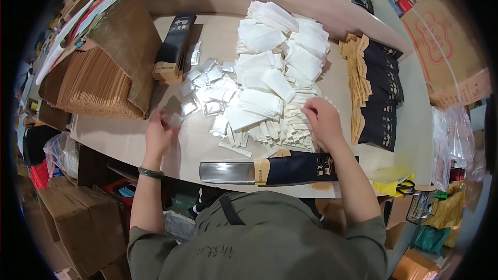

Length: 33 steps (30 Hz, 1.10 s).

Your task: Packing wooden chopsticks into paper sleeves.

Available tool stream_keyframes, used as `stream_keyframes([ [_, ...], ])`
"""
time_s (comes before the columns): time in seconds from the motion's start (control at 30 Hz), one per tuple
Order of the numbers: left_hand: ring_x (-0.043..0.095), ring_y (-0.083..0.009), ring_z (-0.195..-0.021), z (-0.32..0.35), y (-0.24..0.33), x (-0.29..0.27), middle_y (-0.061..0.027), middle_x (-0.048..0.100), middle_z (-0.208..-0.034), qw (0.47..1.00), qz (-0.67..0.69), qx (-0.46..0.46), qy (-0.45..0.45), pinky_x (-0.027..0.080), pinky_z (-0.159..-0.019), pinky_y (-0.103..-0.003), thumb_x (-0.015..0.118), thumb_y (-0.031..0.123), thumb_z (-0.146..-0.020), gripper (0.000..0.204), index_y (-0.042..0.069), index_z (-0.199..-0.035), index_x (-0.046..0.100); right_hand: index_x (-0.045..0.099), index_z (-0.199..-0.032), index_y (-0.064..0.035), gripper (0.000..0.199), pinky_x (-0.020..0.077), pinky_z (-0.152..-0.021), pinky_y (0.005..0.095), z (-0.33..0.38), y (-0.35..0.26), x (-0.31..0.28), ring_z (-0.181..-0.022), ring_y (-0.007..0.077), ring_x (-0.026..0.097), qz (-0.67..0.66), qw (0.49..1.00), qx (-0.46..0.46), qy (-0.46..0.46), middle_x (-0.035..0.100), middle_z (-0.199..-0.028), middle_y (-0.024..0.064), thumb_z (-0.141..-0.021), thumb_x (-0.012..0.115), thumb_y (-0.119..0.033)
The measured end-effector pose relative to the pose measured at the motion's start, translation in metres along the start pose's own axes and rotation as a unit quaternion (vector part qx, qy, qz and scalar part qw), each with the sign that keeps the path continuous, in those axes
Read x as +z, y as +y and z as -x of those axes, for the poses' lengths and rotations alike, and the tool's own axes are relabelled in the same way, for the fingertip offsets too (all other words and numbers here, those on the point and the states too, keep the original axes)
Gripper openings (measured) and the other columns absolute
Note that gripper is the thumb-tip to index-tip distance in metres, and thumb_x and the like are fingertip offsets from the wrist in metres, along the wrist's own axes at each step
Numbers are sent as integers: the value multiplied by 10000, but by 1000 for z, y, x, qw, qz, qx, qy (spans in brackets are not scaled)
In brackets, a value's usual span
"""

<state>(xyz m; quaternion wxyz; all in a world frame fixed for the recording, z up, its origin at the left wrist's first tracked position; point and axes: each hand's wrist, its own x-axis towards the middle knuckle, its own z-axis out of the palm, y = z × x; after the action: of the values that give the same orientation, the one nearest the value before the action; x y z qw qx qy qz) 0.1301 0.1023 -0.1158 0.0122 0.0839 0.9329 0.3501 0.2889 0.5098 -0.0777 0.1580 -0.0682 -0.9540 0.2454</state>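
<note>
My left hand point(160, 134) pinches a small silver foil sachet point(177, 120) at the left edge of a scatter of silver sachets point(207, 85). My right hand point(322, 119) rests fingers-down on the near edge of a heap of white paper packets point(277, 67), touching thin white sticks point(290, 124). Close to my body lies a dark navy pouch with a kraft band and a silver inner end point(270, 170), flat on the beige table point(129, 137).
A row of dark navy pouches with kraft tops point(381, 93) lines the right side. One upright navy pouch point(175, 46) stands at the back left beside a stack of brown paper bags point(96, 83). Cardboard boxes point(78, 218) and plastic bags point(451, 135) crowd the floor.
</note>
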Motion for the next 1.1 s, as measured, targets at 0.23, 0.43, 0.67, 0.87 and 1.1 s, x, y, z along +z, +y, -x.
stream_keyframes([
  [0.23, 601, -290, -732, 6, -2, 0, -148, 609, -820, 990, -97, 98, 18, 484, -669, -374, 693, 80, -837, 189, 13, -986, 596, 658, -880, -30, 151, 499, -772, 460, -65, 10, 51, -897, 357, 626, 86, 996, 6, -22, 639, -887, 178, -851, 672, -178],
  [0.43, 576, -348, -778, 115, 63, 17, -127, 564, -811, 962, -27, 241, -126, 471, -674, -429, 646, 65, -811, 130, 49, -927, 588, 635, -841, -28, 141, 484, -755, 482, -70, 3, 53, -889, 378, 614, 107, 992, 1, -61, 635, -887, 172, -832, 635, -169],
  [0.67, 604, -347, -911, 98, 82, 26, -127, 618, -977, 965, -8, 253, -70, 502, -781, -423, 812, 181, -723, 454, 87, -1128, 629, 668, -869, -41, 135, 494, -690, 374, -61, -27, 19, -775, 282, 625, -53, 996, 33, 63, 626, -806, 111, -804, 663, -159],
  [0.87, 653, -270, -844, -34, 54, -109, -112, 670, -960, 919, -188, 190, 291, 522, -735, -369, 689, 176, -858, 265, 55, -1094, 680, 612, -795, -72, 63, 514, -704, 396, 19, -120, 59, -820, 285, 622, -45, 962, -216, -158, 605, -809, 86, -744, 647, -85],
  [1.1, 668, -361, -732, -104, 6, -155, -210, 683, -810, 966, -230, 94, 63, 511, -666, -412, 590, 135, -896, 245, 4, -1069, 704, 589, -777, -47, 94, 504, -699, 415, 55, -127, 64, -799, 312, 602, -92, 964, -176, -178, 568, -778, 100, -793, 654, -112],
])
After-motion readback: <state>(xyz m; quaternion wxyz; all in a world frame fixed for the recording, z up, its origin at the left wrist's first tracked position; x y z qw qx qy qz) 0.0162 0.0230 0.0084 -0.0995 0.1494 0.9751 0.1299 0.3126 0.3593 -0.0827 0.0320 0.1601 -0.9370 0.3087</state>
